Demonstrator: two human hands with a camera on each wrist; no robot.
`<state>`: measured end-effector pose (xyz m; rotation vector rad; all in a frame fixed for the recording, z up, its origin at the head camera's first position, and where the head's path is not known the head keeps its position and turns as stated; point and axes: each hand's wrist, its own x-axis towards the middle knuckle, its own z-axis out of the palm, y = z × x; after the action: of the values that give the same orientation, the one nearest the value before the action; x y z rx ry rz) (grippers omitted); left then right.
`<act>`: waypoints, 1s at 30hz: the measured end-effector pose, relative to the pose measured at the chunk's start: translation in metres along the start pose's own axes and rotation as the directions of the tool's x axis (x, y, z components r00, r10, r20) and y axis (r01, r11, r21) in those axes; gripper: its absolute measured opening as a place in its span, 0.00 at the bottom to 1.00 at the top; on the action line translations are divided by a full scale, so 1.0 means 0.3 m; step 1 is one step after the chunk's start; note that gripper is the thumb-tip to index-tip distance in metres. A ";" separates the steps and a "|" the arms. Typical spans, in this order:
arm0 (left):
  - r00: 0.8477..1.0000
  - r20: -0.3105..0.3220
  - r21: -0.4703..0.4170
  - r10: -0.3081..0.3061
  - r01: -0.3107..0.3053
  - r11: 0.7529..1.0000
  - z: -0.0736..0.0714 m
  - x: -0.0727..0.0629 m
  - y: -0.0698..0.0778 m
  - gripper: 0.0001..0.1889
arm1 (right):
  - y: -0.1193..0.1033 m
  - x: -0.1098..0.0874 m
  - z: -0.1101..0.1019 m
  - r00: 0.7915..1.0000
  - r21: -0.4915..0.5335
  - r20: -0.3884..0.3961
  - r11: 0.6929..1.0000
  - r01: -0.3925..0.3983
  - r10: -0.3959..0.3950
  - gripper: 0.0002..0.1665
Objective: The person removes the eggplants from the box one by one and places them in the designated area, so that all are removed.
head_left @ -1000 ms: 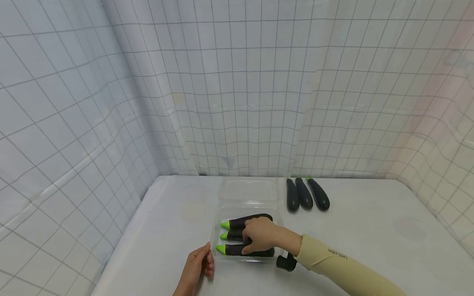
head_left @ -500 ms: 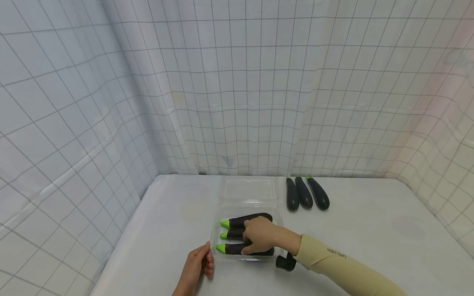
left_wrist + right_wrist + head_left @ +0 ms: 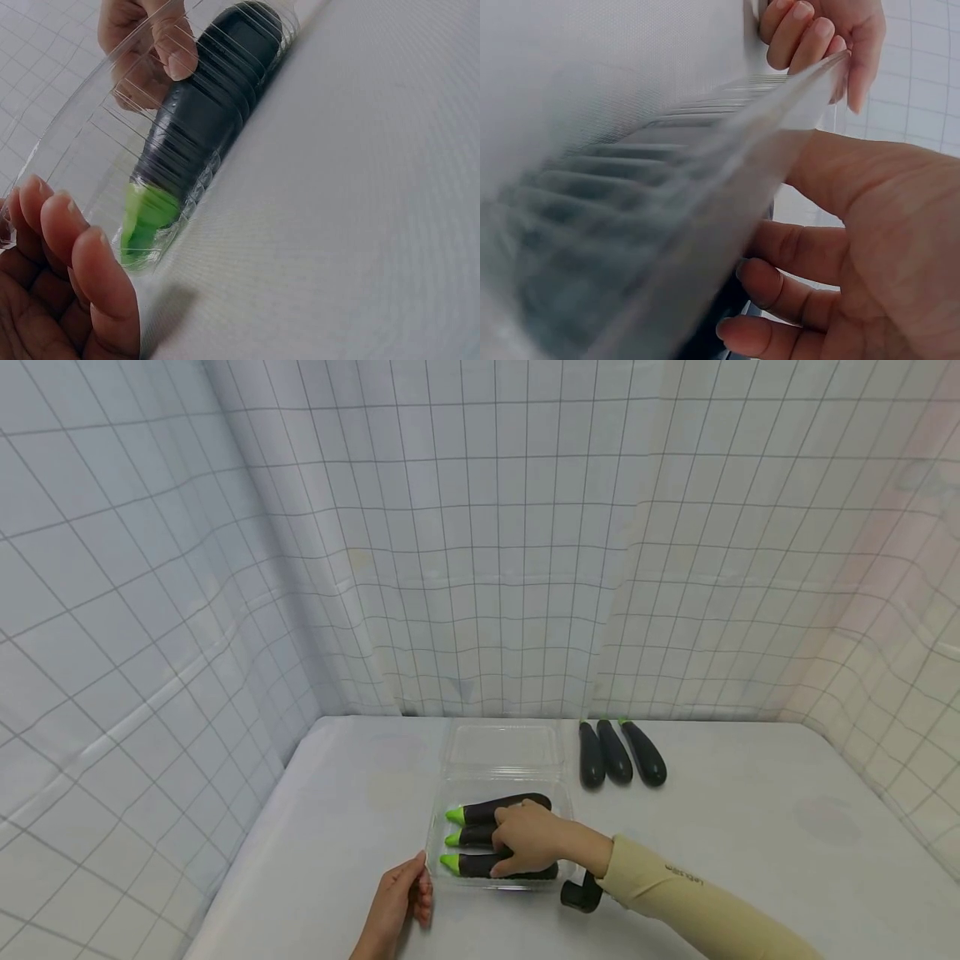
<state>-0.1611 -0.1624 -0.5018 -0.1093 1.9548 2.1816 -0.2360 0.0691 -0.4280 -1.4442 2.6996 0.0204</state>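
Observation:
An open clear plastic clamshell box (image 3: 442,793) lies on the table with three dark eggplants inside, their green stem ends to the left. My left hand (image 3: 401,893) pinches the box rim at its near left corner, with its other fingers curled below the rim. My right hand (image 3: 528,837) is inside the box, gripping the nearest eggplant (image 3: 476,865) from above, thumb on its near side. Its fingers partly cover the middle eggplant (image 3: 475,836). Behind them lies the far eggplant (image 3: 483,812). In the left wrist view, the nearest eggplant (image 3: 187,124) shows through the ribbed wall.
The box's clear lid (image 3: 506,747) is folded back flat toward the rear. Three more eggplants (image 3: 617,753) lie side by side on the white table (image 3: 750,827), right of the lid. Gridded white curtains (image 3: 495,568) stand behind and at both sides.
The nearest eggplant has shifted very slightly to the right under my right hand. My left hand stays at the box corner.

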 end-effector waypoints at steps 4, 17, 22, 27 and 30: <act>1.000 -0.005 0.002 -0.016 0.016 1.000 -0.001 0.003 -0.001 0.23 | 0.007 -0.002 0.005 1.000 0.027 -0.007 1.000 0.003 -0.003 0.17; 1.000 -0.012 0.004 -0.019 0.019 1.000 0.001 0.001 0.002 0.22 | 0.032 -0.015 0.012 0.999 0.128 -0.035 0.991 0.033 -0.029 0.18; 1.000 -0.015 0.009 -0.019 0.019 1.000 0.003 0.000 0.005 0.22 | 0.035 -0.020 0.012 0.999 0.173 -0.041 0.985 0.020 -0.013 0.18; 0.999 -0.017 0.013 -0.027 0.027 1.000 0.002 0.001 0.006 0.22 | 0.038 -0.023 0.014 0.999 0.215 -0.046 0.977 0.004 0.006 0.17; 0.999 -0.016 0.013 -0.029 0.029 0.999 0.002 0.001 0.005 0.22 | 0.041 -0.024 0.019 0.999 0.232 -0.050 0.973 -0.001 0.013 0.17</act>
<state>-0.1617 -0.1618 -0.5003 -0.1527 1.9633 2.1562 -0.2419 0.0822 -0.4334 -1.3835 2.6388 -0.3253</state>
